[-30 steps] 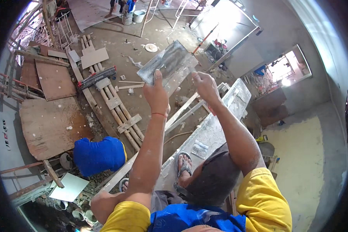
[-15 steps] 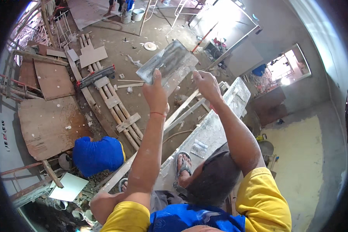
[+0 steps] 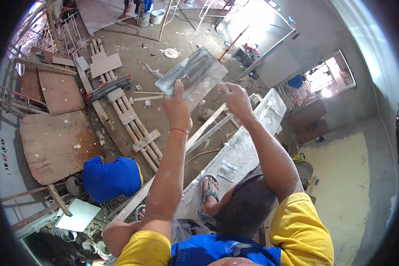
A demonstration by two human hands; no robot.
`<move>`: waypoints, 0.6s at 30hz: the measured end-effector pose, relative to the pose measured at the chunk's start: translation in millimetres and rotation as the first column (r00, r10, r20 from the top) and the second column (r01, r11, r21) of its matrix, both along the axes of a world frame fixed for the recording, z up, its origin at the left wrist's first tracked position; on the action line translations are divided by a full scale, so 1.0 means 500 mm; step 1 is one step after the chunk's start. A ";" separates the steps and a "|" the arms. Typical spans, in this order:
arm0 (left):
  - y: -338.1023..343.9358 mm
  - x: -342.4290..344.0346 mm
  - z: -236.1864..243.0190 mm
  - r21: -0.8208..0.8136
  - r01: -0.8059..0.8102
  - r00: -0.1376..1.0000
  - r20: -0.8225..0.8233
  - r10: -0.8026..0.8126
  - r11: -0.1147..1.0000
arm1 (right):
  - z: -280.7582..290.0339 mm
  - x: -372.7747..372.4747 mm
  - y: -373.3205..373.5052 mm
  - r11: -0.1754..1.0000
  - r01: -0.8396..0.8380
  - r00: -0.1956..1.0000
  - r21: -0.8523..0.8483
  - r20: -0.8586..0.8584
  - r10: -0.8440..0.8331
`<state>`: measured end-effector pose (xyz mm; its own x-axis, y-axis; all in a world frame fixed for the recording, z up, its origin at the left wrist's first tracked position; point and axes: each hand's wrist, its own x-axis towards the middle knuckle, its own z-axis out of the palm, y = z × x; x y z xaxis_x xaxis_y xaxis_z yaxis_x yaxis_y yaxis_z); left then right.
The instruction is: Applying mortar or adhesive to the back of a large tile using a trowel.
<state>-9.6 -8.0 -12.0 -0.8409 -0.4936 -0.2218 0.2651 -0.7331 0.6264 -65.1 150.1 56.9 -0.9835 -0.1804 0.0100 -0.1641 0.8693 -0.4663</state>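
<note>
My left hand (image 3: pixel 177 108) grips a flat rectangular grey metal plate (image 3: pixel 188 73) by its near edge. The thumb lies on the upper face, and the other fingers are mostly hidden below. Smears and a paler whitish strip run along the plate's right side. Just off its right corner, my right hand (image 3: pixel 237 102) is closed, fingers curled toward the plate; anything in its grip is too small or hidden to make out. Both arms reach forward, well above the floor.
I am on a raised, plaster-smeared plank (image 3: pixel 252 135) with a small square plate (image 3: pixel 227 170) beside my sandalled foot (image 3: pixel 209 188). At lower left below, a person in blue (image 3: pixel 111 178) bends down. Bamboo poles (image 3: pixel 131 122), a spirit level (image 3: pixel 109 88), plywood sheets (image 3: pixel 57 144) and a white bucket (image 3: pixel 157 17) lie around.
My right hand has turned slightly and its fingertips have shifted a little left and nearer to me. The left hand and plate have barely moved.
</note>
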 end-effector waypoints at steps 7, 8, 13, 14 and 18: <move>-0.013 -0.004 -0.022 -0.054 0.025 1.000 0.001 -0.025 0.998 | -0.016 0.009 -0.016 0.996 -0.088 0.992 0.035 -0.091 0.091; -0.009 -0.005 -0.020 -0.054 0.028 1.000 0.001 -0.028 0.998 | -0.008 0.003 -0.013 0.999 -0.051 0.995 0.009 -0.085 0.052; -0.007 -0.007 -0.022 -0.133 -0.042 0.999 -0.039 0.037 0.990 | -0.007 0.013 -0.024 0.999 -0.043 0.997 0.009 -0.063 0.043; -0.007 -0.004 -0.013 -0.132 -0.047 0.998 -0.040 0.042 0.990 | 0.001 0.024 -0.030 0.996 -0.067 0.997 0.053 -0.025 0.068; -0.011 -0.002 -0.013 -0.059 0.008 0.999 -0.035 -0.011 0.998 | 0.016 0.005 -0.020 1.000 0.005 1.000 -0.018 -0.014 -0.005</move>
<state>-10.8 -13.3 -18.6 -0.8525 -0.4969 -0.1626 0.2812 -0.6980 0.6586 -62.5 140.2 64.8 -0.9842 -0.1751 0.0271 -0.1665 0.8617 -0.4793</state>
